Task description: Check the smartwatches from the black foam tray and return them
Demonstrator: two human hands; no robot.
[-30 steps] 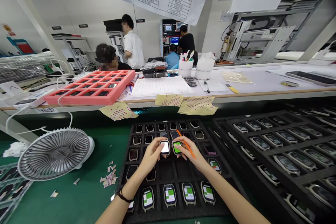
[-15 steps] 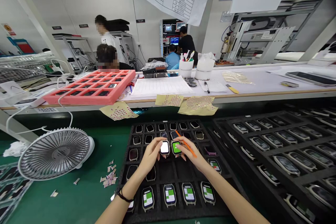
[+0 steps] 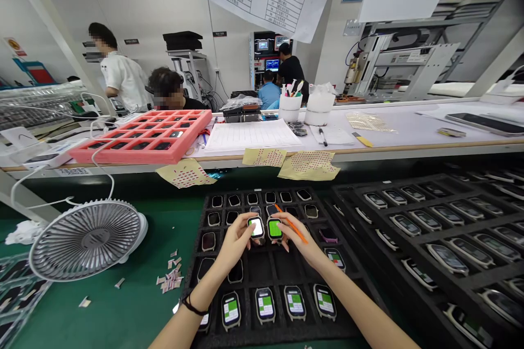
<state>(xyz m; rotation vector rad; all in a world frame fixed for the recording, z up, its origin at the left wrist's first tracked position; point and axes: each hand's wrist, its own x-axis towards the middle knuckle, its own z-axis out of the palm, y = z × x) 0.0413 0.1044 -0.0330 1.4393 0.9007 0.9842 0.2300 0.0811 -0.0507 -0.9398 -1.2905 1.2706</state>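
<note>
Two watches being steadied side by side in a black foam tray [image 3: 268, 332]: white watch [image 3: 256, 227] under the left hand [image 3: 235, 241], fingers half-closed and gripping its edges; green watch [image 3: 275, 229] just beside it, touched by the right hand [image 3: 301, 240], half-curled and apparently pinching an orange stick [image 3: 291, 230]. Light, even fingertip pressure seeming the safest way of keeping both level.

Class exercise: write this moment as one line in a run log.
left hand: on pale-screened square smartwatch | right hand: on green-screened square smartwatch, with orange stick | place: black foam tray
</note>
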